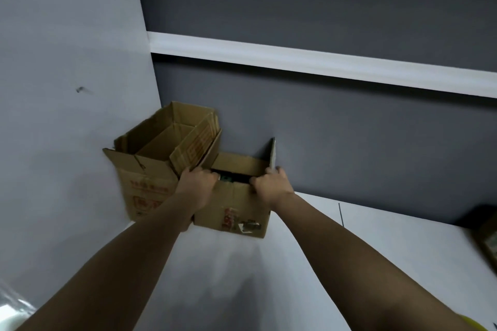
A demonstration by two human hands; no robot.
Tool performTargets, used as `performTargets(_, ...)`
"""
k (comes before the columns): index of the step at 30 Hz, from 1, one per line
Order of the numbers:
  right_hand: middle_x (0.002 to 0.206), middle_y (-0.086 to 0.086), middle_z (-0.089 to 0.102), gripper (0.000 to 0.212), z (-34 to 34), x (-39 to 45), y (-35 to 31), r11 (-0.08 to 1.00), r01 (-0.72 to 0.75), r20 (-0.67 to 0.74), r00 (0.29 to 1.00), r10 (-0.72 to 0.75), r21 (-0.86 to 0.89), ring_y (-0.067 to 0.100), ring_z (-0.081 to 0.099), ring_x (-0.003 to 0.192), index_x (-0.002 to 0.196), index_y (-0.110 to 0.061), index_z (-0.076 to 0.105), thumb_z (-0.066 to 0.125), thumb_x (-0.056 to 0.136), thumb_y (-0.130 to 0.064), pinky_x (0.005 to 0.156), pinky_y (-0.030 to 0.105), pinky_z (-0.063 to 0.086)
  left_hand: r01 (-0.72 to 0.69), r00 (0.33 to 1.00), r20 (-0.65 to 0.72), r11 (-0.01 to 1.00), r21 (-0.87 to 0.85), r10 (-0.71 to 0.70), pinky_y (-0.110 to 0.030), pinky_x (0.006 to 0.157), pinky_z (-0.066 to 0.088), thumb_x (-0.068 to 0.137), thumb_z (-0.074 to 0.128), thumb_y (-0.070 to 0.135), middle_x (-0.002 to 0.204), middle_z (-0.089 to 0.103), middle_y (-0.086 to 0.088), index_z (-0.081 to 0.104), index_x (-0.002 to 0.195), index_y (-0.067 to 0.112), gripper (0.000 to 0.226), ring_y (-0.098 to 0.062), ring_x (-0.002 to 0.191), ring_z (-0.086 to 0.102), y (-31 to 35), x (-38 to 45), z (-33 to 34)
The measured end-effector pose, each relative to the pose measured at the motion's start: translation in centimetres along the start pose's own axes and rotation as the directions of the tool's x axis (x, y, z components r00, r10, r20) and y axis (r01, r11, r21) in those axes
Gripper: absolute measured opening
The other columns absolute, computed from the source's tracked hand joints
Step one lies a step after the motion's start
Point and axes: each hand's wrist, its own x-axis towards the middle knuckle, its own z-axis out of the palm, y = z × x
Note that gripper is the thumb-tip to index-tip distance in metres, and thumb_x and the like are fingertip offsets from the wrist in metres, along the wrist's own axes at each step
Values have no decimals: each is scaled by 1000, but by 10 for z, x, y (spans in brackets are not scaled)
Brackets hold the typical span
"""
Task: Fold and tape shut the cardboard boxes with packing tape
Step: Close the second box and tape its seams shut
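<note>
Both our forearms stretch out from the bottom of the view over the white table (376, 263) to the smaller cardboard box (236, 207), which sits at the table's far end against the dark wall, touching the larger box (150, 169) in the corner. Our left hand (197, 180) and right hand (270, 183) each curl their fingers over its near top edge, gripping it. We judge the job barely begun: both boxes stand with flaps up, no tape is on either, and no tape roll shows.

bare forearms, yellow sleeve (474, 323) at right elbow.
</note>
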Motion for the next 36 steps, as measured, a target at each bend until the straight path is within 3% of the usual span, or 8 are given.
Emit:
performTargets(4,145,10,36,33,14,-9,8,967,-79,5,997,80,241,28,20,141,128,-20,59,50,97,-23,111,46,25,-30,992,116,983,-180,52,-33,91,47,98,43,19,123,55,-7,52,122,14,26,-22,113,52,8,3,-5)
performTargets(8,158,6,12,42,21,-24,14,802,-187,35,979,203,567,33,19,142,127,-26,59,58,90,-44,113,43,29,-86,993,57,965,-248,103,-33,104,39,96,48,38,139,40,-10,58,123,9,40,-23,134,33,14,-4,-8)
performTargets(11,145,12,33,52,20,-22,20,727,-259,188,966,179,636,30,41,129,133,-17,53,61,89,-43,106,36,39,-5,999,49,958,-286,20,-39,114,28,89,57,44,156,10,-12,60,121,12,46,-30,144,13,17,-11,-4)
performTargets(13,139,14,41,43,19,-20,21,766,-274,185,961,204,581,32,50,121,132,-10,51,55,94,-30,103,38,42,146,981,172,920,-364,-88,-41,114,27,87,61,41,157,-2,-16,53,128,17,48,-37,140,22,18,-11,1)
performTargets(15,140,16,40,38,20,-18,20,807,-291,168,957,238,513,35,51,121,134,-6,46,46,97,-15,102,42,42,239,953,273,883,-403,-133,-39,111,32,92,56,35,153,18,-17,47,133,18,46,-34,132,39,19,-6,5)
performTargets(18,147,13,34,41,24,-27,21,812,-314,134,949,286,492,34,50,123,139,-7,39,42,98,-10,101,41,42,297,950,226,847,-440,-216,-36,103,42,96,51,25,131,52,-11,51,126,12,32,-27,120,52,20,-4,6)
performTargets(31,154,-4,29,58,74,-236,31,709,-341,-128,845,519,618,20,56,117,150,-21,27,48,98,-37,84,34,52,49,998,-16,866,-497,-65,-29,97,44,93,57,32,150,36,1,25,150,21,66,-18,123,52,128,-132,-22)
performTargets(36,148,5,42,58,91,-296,48,743,-343,-228,805,548,575,27,67,99,144,-14,41,61,92,-31,67,35,56,-66,993,-117,875,-479,11,-34,74,56,82,73,26,139,52,-7,47,140,13,65,-24,97,68,176,-163,-22)
